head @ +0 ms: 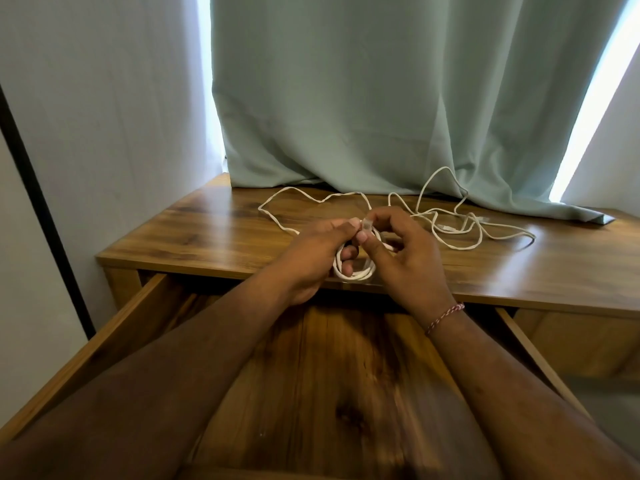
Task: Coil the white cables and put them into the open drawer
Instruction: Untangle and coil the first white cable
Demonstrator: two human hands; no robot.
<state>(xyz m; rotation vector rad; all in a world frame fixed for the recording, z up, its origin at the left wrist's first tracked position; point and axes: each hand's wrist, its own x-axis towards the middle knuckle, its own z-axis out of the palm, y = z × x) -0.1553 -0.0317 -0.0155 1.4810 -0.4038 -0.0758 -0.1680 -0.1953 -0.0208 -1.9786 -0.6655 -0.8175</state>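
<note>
Holding a small coil (353, 268) of white cable over the front edge of the desk (194, 230), right above the open drawer (311, 375). Left hand (311, 261) curling its fingers through the loops and gripping them; right hand (401, 251) pinching the plug end (366, 224) between thumb and fingertips, just at the top of the coil. Loops standing roughly upright, hanging down from the fingers toward the drawer, so dropping it in looks like a short move straight down and toward the body. Left hand carrying the weight, so probably the one to lower it.

Still trailing: a slack run of the same cable (277, 216) looping out to the left on the desk, so coiling is likely not finished. Lying well to the right, a second loose cable (485, 233) tangled in open curves, untouched, reaching back to the green curtain (381, 98). Showing bare wood inside the drawer, at least in the part visible between the arms. Pale wall (86, 116) on the left.
</note>
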